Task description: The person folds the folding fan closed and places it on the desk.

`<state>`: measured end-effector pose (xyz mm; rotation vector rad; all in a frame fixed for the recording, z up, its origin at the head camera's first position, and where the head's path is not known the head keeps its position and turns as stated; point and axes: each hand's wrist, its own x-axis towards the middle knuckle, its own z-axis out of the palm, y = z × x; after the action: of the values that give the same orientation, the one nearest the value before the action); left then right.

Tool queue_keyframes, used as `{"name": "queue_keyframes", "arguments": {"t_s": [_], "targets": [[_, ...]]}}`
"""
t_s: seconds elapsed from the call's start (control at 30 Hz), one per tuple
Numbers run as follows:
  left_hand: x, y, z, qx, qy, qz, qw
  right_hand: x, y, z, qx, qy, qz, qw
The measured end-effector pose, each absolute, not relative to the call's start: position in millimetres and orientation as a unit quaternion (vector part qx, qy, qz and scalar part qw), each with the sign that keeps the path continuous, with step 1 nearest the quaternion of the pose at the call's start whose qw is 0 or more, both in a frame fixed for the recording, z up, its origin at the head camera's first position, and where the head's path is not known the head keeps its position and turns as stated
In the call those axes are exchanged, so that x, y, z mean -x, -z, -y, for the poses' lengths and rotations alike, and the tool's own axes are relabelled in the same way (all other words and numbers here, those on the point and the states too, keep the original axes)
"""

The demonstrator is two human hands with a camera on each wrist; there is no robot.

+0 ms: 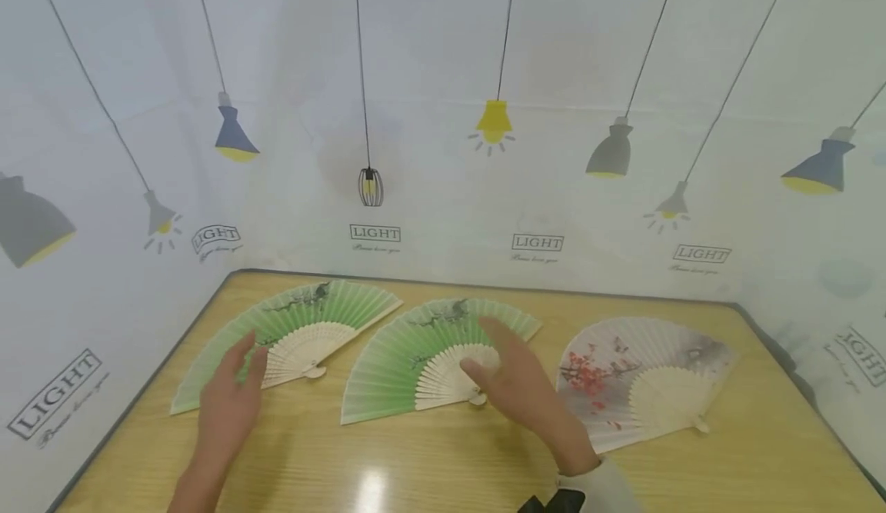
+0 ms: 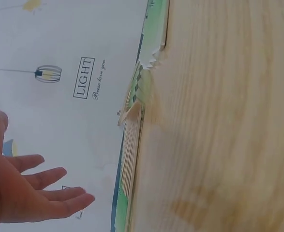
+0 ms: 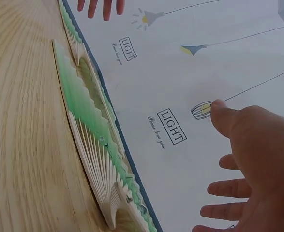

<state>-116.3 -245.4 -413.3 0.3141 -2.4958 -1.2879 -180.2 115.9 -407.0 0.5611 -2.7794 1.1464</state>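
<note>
Three spread folding fans lie in a row on the wooden table. The left green fan [image 1: 298,321] has a dark branch print and pale ribs. My left hand [image 1: 231,398] hovers over its near side, fingers loosely extended and nothing held. In the middle lies a second green fan [image 1: 388,374]; above its ribs is my right hand [image 1: 515,378], thumb and fingers apart and holding nothing. A grey-white fan [image 1: 651,344] with red blossoms rests to the right. Both wrist views show the left hand [image 2: 35,188] and right hand [image 3: 258,164] raised clear of the fans.
The wooden table [image 1: 311,467] has a dark edge, with white walls [image 1: 443,190] printed with hanging lamps and LIGHT signs behind it and at both sides. A dark watch-like band [image 1: 554,501] sits at the right wrist, by a light sleeve [image 1: 609,490].
</note>
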Motion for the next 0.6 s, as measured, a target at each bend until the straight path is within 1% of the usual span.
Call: {"name": "queue_keyframes", "arguments": {"t_s": [0.17, 0.27, 0.43, 0.6], "targets": [[113.6, 414.9, 248.3, -0.161, 0.525, 0.824, 0.14, 185.8, 416.2, -97.7, -0.229, -0.417, 0.876, 0.075], [115.3, 417.6, 245.9, -0.181, 0.614, 0.757, 0.128, 188.8, 421.4, -86.3, -0.232, -0.46, 0.854, 0.075], [115.7, 424.7, 241.9, -0.196, 0.747, 0.625, 0.113, 191.4, 421.8, -62.8, -0.196, -0.552, 0.81, 0.03], [113.7, 439.4, 243.8, -0.202, 0.821, 0.526, 0.086, 190.0, 420.0, -33.6, -0.132, -0.691, 0.709, -0.055]]}}
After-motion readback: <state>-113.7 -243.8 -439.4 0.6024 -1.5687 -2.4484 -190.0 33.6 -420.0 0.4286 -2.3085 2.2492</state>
